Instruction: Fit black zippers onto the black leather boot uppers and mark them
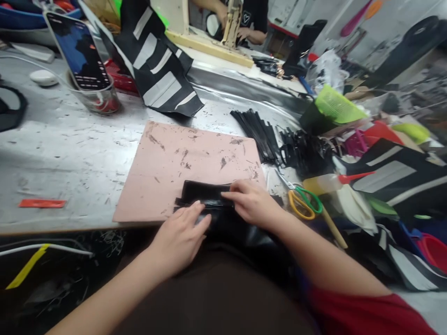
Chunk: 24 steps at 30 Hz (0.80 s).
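A black leather-like piece (204, 190) lies at the front edge of the pink board (195, 149), with a narrow glossy strip or fold running across it. More black sheet hangs from it over the table edge towards my lap. My left hand (183, 235) rests on the near left part, its fingers stretched out on the piece and the thumb apart. Farther right, my right hand (253, 202) has its fingers closed on the piece near the strip, index finger pointing left. What lies under the right fingers is hidden.
Right of the board are black strips (256, 135), scissors (303, 200) with green and yellow handles, and a glue bottle (321, 184). A phone (78, 51) leans in a plastic cup. A red-orange strip (42, 203) lies left. Another person's hands (244, 33) work behind.
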Available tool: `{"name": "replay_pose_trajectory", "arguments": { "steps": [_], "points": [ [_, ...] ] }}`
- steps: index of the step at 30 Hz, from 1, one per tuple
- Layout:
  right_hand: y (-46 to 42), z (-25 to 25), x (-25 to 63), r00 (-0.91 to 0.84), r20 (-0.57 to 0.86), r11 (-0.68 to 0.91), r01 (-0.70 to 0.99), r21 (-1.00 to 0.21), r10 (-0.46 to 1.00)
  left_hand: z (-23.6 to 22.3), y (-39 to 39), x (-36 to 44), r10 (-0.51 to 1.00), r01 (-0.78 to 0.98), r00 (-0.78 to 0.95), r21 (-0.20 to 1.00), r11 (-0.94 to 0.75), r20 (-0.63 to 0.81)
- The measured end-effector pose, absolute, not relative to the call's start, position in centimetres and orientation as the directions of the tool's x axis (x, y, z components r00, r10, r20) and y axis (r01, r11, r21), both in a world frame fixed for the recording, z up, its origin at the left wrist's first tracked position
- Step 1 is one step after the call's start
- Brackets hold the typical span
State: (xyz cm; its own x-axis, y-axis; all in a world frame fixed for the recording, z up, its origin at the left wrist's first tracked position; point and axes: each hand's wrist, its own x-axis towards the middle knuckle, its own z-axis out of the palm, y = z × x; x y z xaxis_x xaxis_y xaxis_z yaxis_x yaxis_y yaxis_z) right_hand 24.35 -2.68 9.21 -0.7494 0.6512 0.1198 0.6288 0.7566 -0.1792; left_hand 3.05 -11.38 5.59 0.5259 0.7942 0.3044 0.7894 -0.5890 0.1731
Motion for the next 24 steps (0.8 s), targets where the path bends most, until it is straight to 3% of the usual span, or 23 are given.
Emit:
{"name": "replay_pose_trajectory", "arguments": {
  "steps": [3,5,8,10,13,17,21,24],
  "points": [
    [-1.7,8.4,28.4,-0.349,0.193,0.393,0.871,-0.294,0.917,5.9,-11.3,2.0,0.849,0.752,0.365,0.417,-0.511,0.382],
    [-1.0,7.9,30.9,-0.06,0.102,0.09,0.944,-0.316,0.993,6.2,-11.0,1.1,0.919,0.757,0.105,0.57,-0.321,0.38],
    [0.2,6.9,32.9,0.15,-0.084,-0.169,0.932,-0.322,0.985,6.6,-9.9,0.1,0.978,0.691,-0.173,0.722,0.038,0.114],
    [0.9,6.2,33.0,0.161,-0.142,-0.2,0.921,-0.333,0.977,6.5,-9.0,-0.2,0.986,0.635,-0.146,0.756,0.159,-0.085],
    [1.7,5.3,32.5,0.128,-0.173,-0.183,0.918,-0.352,0.977,6.6,-8.0,0.0,0.976,0.639,-0.117,0.738,0.215,-0.183],
    [1.8,5.9,31.7,0.071,-0.159,-0.129,0.908,-0.399,0.985,7.6,-8.1,1.0,0.97,0.693,-0.194,0.68,0.24,-0.145],
    [-0.1,7.9,30.3,0.019,0.044,0.004,0.878,-0.478,0.999,7.9,-9.2,1.4,0.96,0.711,-0.28,0.669,0.215,-0.011],
    [-2.4,8.8,29.1,-0.201,-0.105,0.086,0.756,-0.649,0.974,6.9,-9.7,1.0,0.94,0.668,-0.339,0.711,0.221,0.026]
  ]
}}
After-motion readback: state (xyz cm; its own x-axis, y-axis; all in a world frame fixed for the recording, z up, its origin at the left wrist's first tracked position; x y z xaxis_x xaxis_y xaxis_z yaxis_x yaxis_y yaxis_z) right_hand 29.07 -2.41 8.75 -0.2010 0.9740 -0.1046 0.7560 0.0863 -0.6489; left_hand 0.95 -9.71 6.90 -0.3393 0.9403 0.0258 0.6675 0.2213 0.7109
